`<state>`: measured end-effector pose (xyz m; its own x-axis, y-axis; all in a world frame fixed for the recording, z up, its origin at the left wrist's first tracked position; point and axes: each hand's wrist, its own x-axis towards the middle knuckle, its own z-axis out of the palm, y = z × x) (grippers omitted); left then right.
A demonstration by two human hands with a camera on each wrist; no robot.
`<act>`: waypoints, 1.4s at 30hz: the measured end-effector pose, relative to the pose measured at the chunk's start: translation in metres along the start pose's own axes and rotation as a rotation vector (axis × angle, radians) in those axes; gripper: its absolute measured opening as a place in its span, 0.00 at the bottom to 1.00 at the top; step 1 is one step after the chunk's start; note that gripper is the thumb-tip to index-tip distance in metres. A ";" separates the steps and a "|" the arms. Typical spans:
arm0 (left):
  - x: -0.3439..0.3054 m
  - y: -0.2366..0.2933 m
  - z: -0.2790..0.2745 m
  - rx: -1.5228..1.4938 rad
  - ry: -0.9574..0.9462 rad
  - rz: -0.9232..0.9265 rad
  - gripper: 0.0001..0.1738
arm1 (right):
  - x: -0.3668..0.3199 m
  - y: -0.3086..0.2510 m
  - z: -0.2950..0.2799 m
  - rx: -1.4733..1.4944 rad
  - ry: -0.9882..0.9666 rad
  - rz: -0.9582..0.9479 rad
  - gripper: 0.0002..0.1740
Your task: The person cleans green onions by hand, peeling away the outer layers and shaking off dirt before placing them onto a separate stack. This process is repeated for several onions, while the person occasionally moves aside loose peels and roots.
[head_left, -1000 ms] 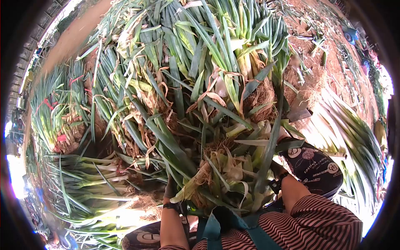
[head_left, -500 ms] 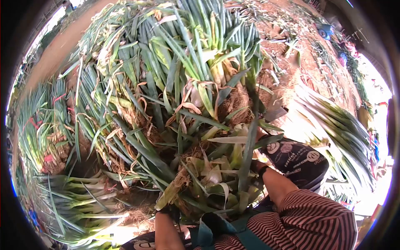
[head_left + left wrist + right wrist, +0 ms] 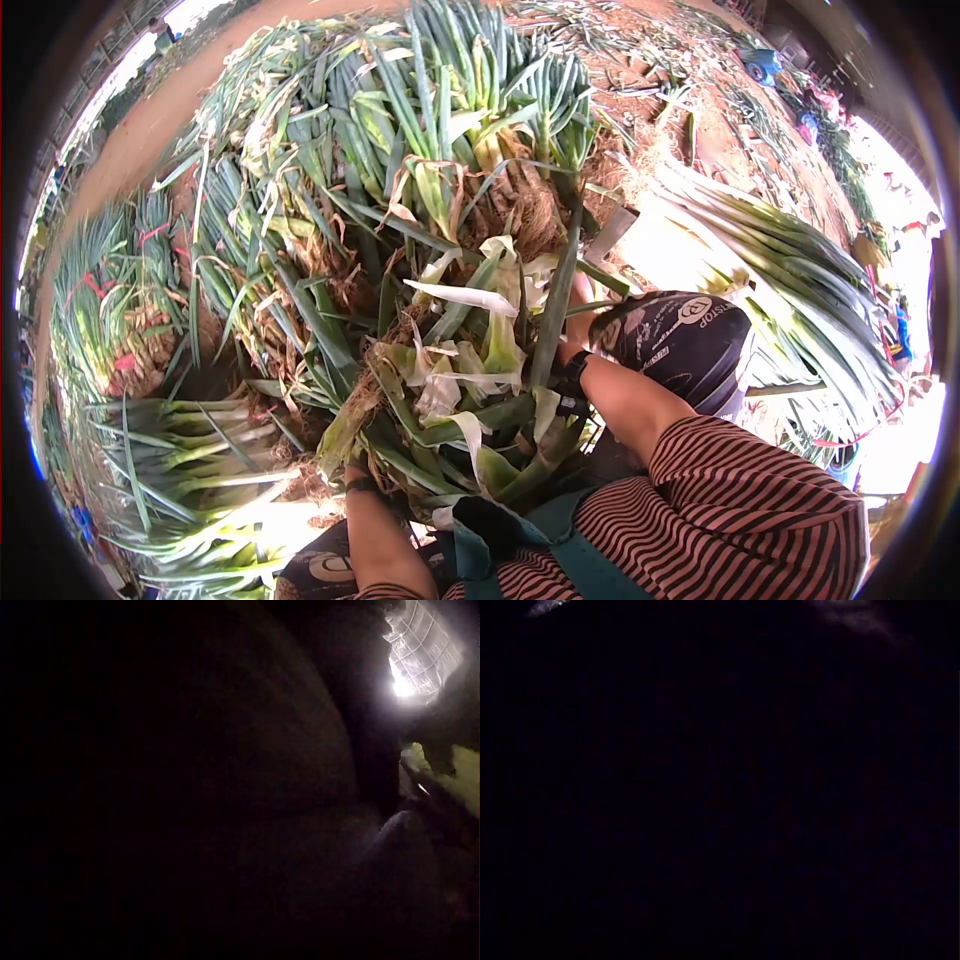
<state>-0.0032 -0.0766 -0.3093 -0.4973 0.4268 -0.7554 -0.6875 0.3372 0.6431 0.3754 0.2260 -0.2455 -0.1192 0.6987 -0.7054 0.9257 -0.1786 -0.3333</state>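
Note:
Between both forearms lies a heap of loose leek leaves and peelings [image 3: 440,390], pale, yellowish and green, with dry roots on its left side. My left hand [image 3: 356,468] reaches in at the heap's lower left, its fingers hidden under the leaves. On the far side of the heap, my right hand [image 3: 580,300] shows only in part beside a long green leaf and the knee; its fingers are hidden too. Whether either hand grips the leaves, I cannot tell. Both wrist views are almost black; the left one shows a strip of yellow-green leaf [image 3: 457,780].
Leek bundles with roots [image 3: 500,180] stand piled ahead. Red-tied bundles [image 3: 120,310] stand at the left, with loose leeks [image 3: 190,455] nearer. Cleaned leeks [image 3: 780,260] lie at the right, near a flat grey metal piece [image 3: 610,232]. My patterned trouser knee [image 3: 680,335] is beside the right arm.
The head view has turned, so the scene shifts left. The leaf heap has been stirred and pushed up; pale leaves now stand at its top. Both arms have moved with it.

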 end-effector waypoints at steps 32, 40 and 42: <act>0.029 -0.002 0.050 0.032 0.243 -0.390 0.26 | 0.043 -0.011 0.026 -0.077 -0.190 0.356 0.20; -0.007 -0.002 0.046 0.046 0.266 -0.422 0.25 | 0.044 -0.007 0.043 -0.030 -0.182 0.346 0.19; -0.029 0.012 0.041 0.050 0.282 -0.453 0.25 | 0.031 -0.013 0.045 -0.003 -0.184 0.365 0.18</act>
<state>0.0252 -0.0504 -0.2746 -0.2840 -0.0100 -0.9588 -0.8437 0.4776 0.2450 0.3434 0.2183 -0.2911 0.1552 0.4543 -0.8772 0.9203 -0.3894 -0.0388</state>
